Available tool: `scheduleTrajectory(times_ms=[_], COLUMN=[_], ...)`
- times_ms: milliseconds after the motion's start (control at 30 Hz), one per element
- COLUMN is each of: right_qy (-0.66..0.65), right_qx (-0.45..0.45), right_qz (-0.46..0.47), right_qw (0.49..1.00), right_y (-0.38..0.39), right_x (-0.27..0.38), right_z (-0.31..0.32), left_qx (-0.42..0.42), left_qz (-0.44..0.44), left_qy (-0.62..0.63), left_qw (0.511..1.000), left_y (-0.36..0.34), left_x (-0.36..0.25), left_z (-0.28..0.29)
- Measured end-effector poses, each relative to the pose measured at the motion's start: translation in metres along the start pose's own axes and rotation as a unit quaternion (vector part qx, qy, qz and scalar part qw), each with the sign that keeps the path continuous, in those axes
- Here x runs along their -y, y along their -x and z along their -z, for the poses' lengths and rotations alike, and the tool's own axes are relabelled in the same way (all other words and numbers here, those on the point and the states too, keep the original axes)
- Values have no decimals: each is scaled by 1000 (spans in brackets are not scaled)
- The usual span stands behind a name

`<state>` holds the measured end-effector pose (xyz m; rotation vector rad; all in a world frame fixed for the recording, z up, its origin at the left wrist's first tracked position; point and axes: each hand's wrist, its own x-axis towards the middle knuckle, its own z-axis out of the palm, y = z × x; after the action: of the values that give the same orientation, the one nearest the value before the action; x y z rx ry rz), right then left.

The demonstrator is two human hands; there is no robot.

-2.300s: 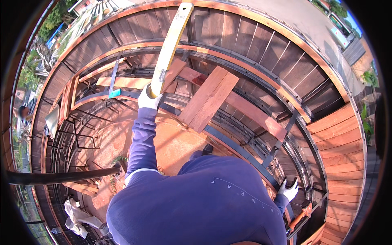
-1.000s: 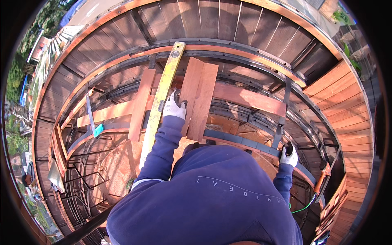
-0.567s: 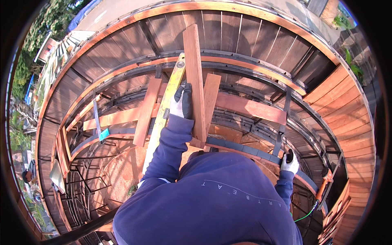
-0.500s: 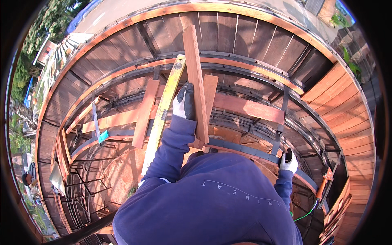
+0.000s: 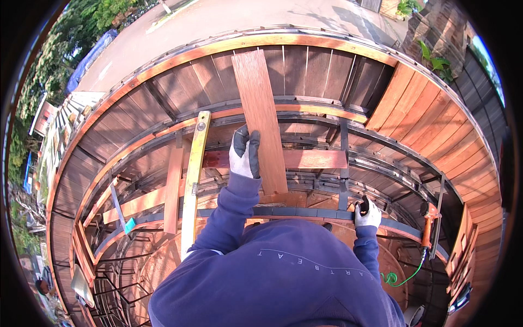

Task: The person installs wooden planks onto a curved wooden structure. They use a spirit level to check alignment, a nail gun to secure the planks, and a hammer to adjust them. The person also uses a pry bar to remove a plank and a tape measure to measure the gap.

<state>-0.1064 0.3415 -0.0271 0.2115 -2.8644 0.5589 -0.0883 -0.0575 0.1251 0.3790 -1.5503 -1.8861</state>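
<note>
My left hand [image 5: 246, 152], in a white and dark grey glove, is closed on the left edge of a reddish-brown wooden plank [image 5: 260, 117]. The plank stands lengthwise in front of me, its broad face showing and its far end overlapping the curved wall's inner boards. Just left of that hand, a yellow spirit level [image 5: 195, 166] lies slanted across the frame. My right hand [image 5: 368, 213], gloved alike, is beside the dark curved rail [image 5: 305, 212]. Its fingers are curled; whatever they hold is hidden.
A loose plank [image 5: 174, 191] and a cross board [image 5: 316, 158] lie on the framework. A teal-ended metal strip [image 5: 129, 224] is at left. At right hangs an orange power tool [image 5: 429, 224] with a green cord [image 5: 408, 278]. The curved wooden wall [image 5: 305, 71] surrounds me.
The plank in my left hand has turned from edge-on to show its broad face. Another plank behind it no longer shows separately. My view has shifted, with the wall lower in the picture.
</note>
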Motion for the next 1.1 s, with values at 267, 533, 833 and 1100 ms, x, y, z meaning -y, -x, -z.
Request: scheduleTrajectory(times_ms=[267,533,833,1100], right_qy=[-3,3,33,51], right_qx=[9,-1,0,33], right_qz=[-10,-7,-23,-30], right_qw=[1000,1000,999,998], right_y=[1,-2,-2,-2], right_x=[-2,7,8,1], right_z=[1,9,6,-5], left_qx=[50,265,396,440], left_qz=[1,161,275,300], left_qy=[14,286,426,485], left_qw=[999,907,765,693], left_y=[0,-17,-23,-14], left_x=[5,27,16,1], left_z=[-37,-58,-72,-33])
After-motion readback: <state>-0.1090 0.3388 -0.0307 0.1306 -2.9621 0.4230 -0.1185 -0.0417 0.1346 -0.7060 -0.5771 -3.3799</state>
